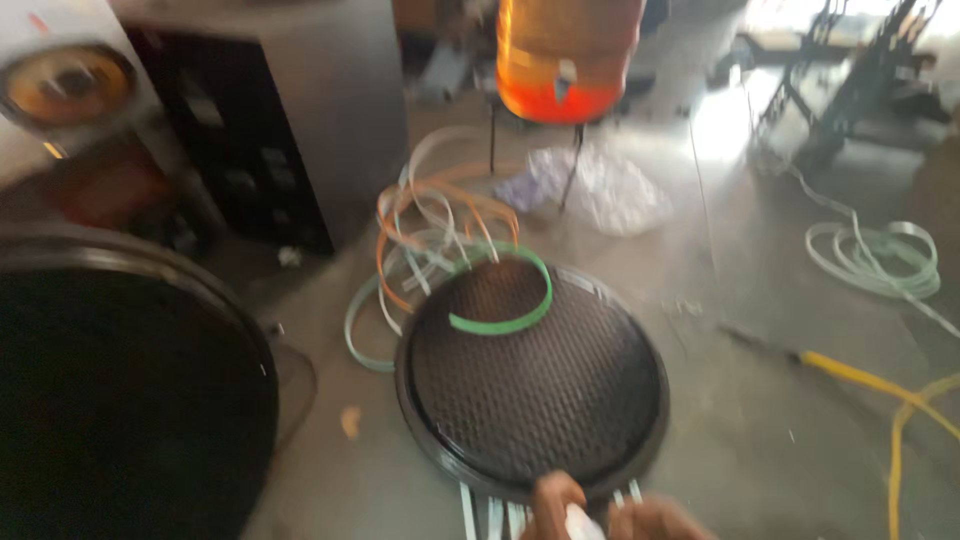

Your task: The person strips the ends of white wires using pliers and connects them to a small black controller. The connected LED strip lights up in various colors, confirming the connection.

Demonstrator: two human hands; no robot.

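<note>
The floor (760, 400) was bare grey concrete, and everything lay on it. Biggest of all was the black drum (120, 400) filling the left side, round and dark, well apart from the hands. Behind it stood a grey cabinet (270, 110) with a speaker (65, 85) at the far left. Up top hung an orange water jug (565, 55) on a thin stand, with a crumpled plastic bag (600, 190) under it.

In the middle sat the grille (535, 385), a round black mesh dome, lying flat on the floor. A green strap loop (505, 295) rested on its far edge, and a tangle of orange and pale straps (430, 225) lay just behind it. Pale strips (490, 515) stuck out from under its near rim. Off to the right lay a coil of pale cord (875, 260) and a yellow hose (900, 400).

At the very bottom edge came the hands. The left hand (555, 505) and right hand (655, 520) were touching the near rim of the grille, close together, with something small and white (580, 520) between them. The picture was blurred and cut them off, so I could not tell whether either grip was spread or pressed together.

To my eye, doing this well called for steady hands at the rim, keeping the grille flat so the green loop did not slide off.
</note>
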